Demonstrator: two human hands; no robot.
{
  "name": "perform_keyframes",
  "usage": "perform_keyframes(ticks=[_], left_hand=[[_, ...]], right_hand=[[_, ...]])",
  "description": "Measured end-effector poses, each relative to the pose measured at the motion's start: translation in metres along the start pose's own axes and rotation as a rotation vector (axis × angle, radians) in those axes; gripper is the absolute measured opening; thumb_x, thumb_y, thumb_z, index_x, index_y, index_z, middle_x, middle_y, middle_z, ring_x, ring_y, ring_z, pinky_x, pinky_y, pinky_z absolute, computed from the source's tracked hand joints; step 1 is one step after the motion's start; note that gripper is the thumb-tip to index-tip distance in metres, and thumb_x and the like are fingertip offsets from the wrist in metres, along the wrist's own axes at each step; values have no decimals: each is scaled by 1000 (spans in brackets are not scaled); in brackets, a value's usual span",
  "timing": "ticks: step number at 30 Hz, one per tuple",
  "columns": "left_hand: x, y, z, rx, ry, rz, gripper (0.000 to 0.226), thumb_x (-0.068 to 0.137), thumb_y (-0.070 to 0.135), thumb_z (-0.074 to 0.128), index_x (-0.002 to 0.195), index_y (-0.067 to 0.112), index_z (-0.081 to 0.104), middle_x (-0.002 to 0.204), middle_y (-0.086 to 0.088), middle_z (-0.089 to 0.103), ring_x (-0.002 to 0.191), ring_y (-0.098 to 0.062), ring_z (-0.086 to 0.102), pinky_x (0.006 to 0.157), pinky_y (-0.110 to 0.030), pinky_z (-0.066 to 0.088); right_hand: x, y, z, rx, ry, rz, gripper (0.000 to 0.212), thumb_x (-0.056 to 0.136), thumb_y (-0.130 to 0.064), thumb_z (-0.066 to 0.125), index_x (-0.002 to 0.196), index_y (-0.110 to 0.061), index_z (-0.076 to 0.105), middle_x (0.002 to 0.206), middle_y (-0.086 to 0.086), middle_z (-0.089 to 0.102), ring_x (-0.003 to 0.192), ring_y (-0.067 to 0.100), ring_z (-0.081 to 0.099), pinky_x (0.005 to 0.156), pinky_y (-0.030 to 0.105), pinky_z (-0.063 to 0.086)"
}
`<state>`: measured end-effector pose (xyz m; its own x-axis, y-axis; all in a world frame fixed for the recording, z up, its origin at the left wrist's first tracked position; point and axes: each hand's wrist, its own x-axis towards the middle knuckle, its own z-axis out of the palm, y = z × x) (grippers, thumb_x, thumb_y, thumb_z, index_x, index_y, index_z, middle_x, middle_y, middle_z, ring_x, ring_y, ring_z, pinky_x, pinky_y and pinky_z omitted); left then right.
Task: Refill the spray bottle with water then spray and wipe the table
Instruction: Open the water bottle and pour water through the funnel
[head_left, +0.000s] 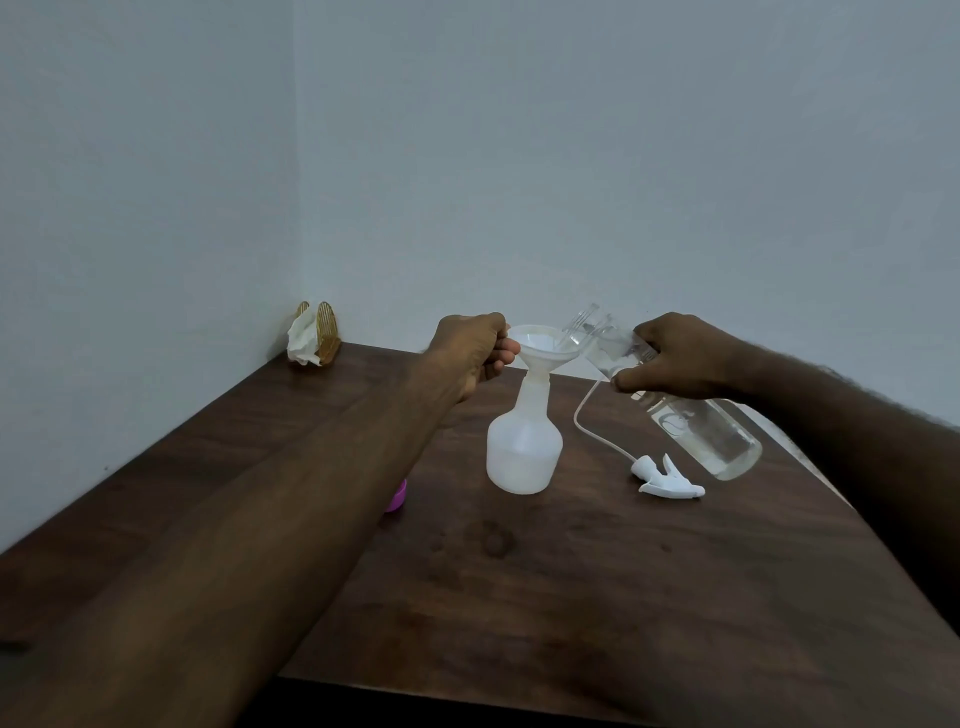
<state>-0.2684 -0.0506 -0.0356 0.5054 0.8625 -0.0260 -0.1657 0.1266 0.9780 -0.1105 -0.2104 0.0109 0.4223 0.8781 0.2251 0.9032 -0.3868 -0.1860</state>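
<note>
The right hand grips the tilted water bottle, mouth leftward over the funnel in the spray bottle, rim pinched by the left hand.

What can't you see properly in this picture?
All in the head view:
- Purple thing: mostly behind the left forearm; cannot tell what it is.
- Clear bottle: its mouth over the funnel is blurred, so any water stream is unclear; the right hand covers its middle.
- Spray bottle: its frosted wall hides the water level.
</note>
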Motion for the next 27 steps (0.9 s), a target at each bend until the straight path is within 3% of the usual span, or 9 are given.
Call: perform_keyframes(ticks=[9, 27], left_hand=[[-1, -1, 2, 6, -7, 7, 13, 87, 4, 48, 87, 3, 61, 61, -7, 61, 44, -10, 49, 45, -19, 43], [2, -2, 0, 0, -6, -8, 15, 86, 5, 48, 91, 2, 62, 63, -7, 63, 48, -12, 51, 43, -20, 44]], right_hand=[[1, 0, -2, -54, -15, -10, 36, 74, -36, 76, 67, -11, 51, 66, 1, 54, 61, 15, 50, 52, 28, 34], [6, -1, -6, -97, -21, -30, 39, 72, -37, 77, 65, -10, 49, 63, 3, 53, 58, 17, 49, 52, 28, 35]])
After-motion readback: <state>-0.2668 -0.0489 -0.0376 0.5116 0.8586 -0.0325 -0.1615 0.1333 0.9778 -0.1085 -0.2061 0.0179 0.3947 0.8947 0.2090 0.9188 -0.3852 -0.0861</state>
